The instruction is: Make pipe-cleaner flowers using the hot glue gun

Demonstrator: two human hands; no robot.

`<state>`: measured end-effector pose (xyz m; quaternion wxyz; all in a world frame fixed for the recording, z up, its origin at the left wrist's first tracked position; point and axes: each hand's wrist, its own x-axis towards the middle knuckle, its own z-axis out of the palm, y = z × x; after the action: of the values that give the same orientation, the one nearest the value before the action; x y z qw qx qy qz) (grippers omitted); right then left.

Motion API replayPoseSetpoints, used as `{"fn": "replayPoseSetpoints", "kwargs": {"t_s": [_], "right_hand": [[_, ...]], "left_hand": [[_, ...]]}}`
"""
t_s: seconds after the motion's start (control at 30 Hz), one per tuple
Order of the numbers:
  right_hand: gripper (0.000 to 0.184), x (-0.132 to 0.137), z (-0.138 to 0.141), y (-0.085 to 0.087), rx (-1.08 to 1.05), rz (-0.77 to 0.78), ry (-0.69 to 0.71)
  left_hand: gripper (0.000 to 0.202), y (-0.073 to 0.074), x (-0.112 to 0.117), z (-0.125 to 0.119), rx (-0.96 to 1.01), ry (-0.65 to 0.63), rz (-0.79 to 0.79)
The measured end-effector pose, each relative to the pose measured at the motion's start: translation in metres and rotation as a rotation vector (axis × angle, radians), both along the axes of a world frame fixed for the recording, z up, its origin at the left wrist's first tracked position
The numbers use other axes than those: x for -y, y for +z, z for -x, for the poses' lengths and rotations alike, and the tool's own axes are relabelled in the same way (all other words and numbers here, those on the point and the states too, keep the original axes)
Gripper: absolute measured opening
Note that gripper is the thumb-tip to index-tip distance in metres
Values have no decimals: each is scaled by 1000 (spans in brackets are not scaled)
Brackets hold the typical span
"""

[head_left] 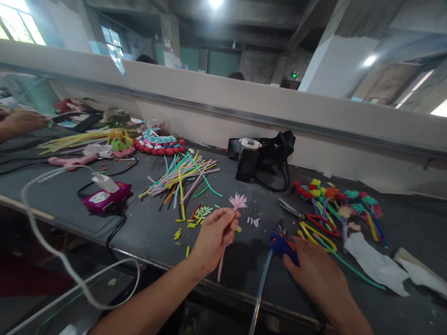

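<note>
My left hand is closed in a pinch on a pink pipe-cleaner flower, holding it upright above the dark table; the pink stem hangs down below my fingers. My right hand rests on the table with its fingers wrapped round a blue glue gun, whose glue stick runs back toward the table's front edge. Red-handled scissors lie just beyond the glue gun.
A pile of coloured pipe cleaners and cut scraps lies left of centre. Finished flowers and white cloth lie at right. A black bag and phone stand at the back. A pink device with cables sits left. Another person's hand works far left.
</note>
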<state>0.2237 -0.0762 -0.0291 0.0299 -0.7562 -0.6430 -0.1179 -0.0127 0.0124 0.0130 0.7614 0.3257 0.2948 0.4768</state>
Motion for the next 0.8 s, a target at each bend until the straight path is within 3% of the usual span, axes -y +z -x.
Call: {"fn": "replayPoseSetpoints", "kwargs": {"t_s": [0.13,0.23,0.4,0.5,0.6,0.7,0.8], "right_hand": [[49,5,-17,-9,-120,37,31],[40,1,-12,-12,-189,50,35],[29,-11,0,-7,-364,66,-106],[34,-12,-10,4,-620,-76,-137],[32,-7,-17,22,-1014,-182,-159],[33,0,-5,38,-1509,-285,-127],[35,7,19,43,-1655,-396,-32]], "left_hand": [[25,-2,3,-3,-10,-47,9],[25,-5,8,-6,-21,-134,19],[26,-6,11,-8,-10,-200,8],[23,-3,7,-5,1,-139,2],[25,-1,5,-3,11,-94,-2],[26,-1,7,-4,4,-106,19],[24,-3,9,-5,5,-128,38]]}}
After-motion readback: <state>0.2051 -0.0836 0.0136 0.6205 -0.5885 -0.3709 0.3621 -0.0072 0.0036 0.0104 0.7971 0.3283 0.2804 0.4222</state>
